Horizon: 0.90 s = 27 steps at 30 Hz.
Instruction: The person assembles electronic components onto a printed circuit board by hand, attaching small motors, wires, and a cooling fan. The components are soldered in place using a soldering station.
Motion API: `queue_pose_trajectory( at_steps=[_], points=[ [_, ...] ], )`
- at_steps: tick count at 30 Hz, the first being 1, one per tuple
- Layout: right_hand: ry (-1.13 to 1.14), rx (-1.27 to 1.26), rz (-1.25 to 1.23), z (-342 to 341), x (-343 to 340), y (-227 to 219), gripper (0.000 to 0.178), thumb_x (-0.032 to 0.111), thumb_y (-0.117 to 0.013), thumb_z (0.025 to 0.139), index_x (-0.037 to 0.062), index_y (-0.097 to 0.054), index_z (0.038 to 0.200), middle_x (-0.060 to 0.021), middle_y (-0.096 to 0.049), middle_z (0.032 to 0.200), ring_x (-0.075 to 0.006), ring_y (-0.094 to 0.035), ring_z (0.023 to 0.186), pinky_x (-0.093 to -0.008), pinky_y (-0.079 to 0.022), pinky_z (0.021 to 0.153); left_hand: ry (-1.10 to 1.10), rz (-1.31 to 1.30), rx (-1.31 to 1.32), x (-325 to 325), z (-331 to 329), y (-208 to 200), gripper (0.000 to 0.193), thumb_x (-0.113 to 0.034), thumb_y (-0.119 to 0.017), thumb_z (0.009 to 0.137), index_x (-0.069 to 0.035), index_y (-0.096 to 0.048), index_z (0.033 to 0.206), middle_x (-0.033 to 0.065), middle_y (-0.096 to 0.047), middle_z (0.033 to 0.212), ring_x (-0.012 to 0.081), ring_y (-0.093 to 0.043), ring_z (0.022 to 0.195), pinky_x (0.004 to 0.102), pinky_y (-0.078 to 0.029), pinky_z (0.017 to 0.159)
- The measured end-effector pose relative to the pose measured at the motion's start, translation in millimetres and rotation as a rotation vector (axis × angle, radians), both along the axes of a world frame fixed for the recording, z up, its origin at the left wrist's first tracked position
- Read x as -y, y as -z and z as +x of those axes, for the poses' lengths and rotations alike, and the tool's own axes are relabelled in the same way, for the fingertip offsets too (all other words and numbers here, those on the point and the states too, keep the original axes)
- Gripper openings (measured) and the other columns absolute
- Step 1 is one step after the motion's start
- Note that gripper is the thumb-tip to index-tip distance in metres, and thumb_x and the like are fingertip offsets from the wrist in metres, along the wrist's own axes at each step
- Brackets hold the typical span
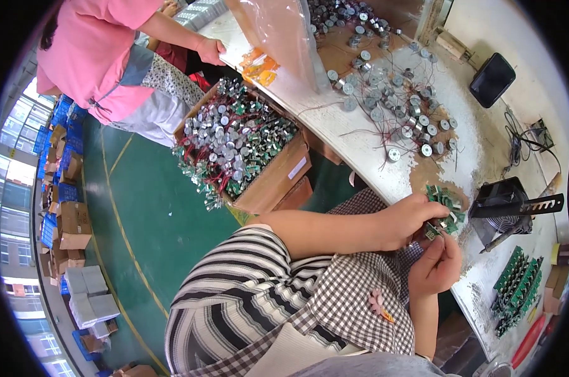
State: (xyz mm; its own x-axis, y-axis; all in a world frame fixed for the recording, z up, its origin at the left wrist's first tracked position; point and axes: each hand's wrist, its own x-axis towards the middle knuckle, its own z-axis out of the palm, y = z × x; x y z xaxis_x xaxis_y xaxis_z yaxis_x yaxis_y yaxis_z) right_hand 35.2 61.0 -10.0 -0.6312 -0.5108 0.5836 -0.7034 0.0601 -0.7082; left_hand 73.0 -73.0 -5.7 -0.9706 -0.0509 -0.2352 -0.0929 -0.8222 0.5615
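Observation:
My left hand (414,217) is closed around a small cluster of green circuit boards (447,202) at the table's edge. Just below it, my right hand (436,267) pinches a small green circuit board (431,233) between thumb and fingers, close against the cluster. The fingers partly cover the boards, so their exact contact is hidden. Further up the white table (335,125) lie many round silver motors (416,116) with thin red wires. Several rows of green circuit boards (517,289) rest on the table to the right of my hands.
A black soldering stand with a fan (508,204) and a soldering iron (503,239) are close at the right. A cardboard box (275,179) heaped with wired motors and boards stands left of the table. A person in pink (102,56) is at the far left.

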Motion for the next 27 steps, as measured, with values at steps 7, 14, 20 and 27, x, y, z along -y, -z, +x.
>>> queue_pose_trajectory(
  at_steps=[7, 14, 20, 27],
  points=[
    [0.147, -0.114, -0.003, -5.0, -0.6, -4.7, 0.015, 0.005, -0.056, 0.092, -0.0069, -0.058, 0.100, -0.0078, -0.063, 0.081, -0.0098, -0.058, 0.067, -0.0208, -0.048, 0.061, 0.367, -0.646, -0.297, 4.8, 40.7, 1.0, 0.027, -0.025, -0.042, 0.098, -0.002, -0.055, 0.093, 0.0001, -0.050, 0.068, 0.0082, -0.045, 0.062, 0.0270, -0.040, 0.057],
    [-0.083, -0.164, 0.100, -4.1, -5.6, 10.5, 0.019, 0.005, -0.059, 0.089, -0.0076, -0.058, 0.103, -0.0089, -0.063, 0.081, -0.0090, -0.055, 0.064, -0.0213, -0.046, 0.059, -0.161, -0.973, 0.443, 121.0, 132.0, -24.5, 0.030, -0.030, -0.056, 0.085, -0.002, -0.066, 0.089, -0.0029, -0.052, 0.064, 0.0058, -0.043, 0.056, 0.0229, -0.034, 0.049],
    [-0.043, -0.114, 0.112, -0.5, -2.5, 16.5, 0.017, 0.004, -0.064, 0.084, -0.0075, -0.061, 0.097, -0.0142, -0.066, 0.082, -0.0188, -0.062, 0.062, -0.0252, -0.049, 0.056, -1.005, -0.637, 0.312, 195.1, 198.1, -14.3, 0.019, -0.017, -0.047, 0.095, 0.002, -0.051, 0.096, -0.0008, -0.037, 0.063, 0.0102, -0.033, 0.055, 0.0252, -0.028, 0.051],
    [-0.062, -0.113, 0.102, 2.5, -4.8, 18.5, 0.016, 0.002, -0.062, 0.085, -0.0082, -0.061, 0.097, -0.0139, -0.065, 0.081, -0.0174, -0.060, 0.061, -0.0250, -0.048, 0.055, -1.660, -0.034, 0.168, 295.0, 247.4, 38.9, 0.013, -0.009, -0.040, 0.093, 0.000, -0.048, 0.089, 0.0086, -0.052, 0.077, 0.0212, -0.052, 0.067, 0.0326, -0.045, 0.061]
  ],
)
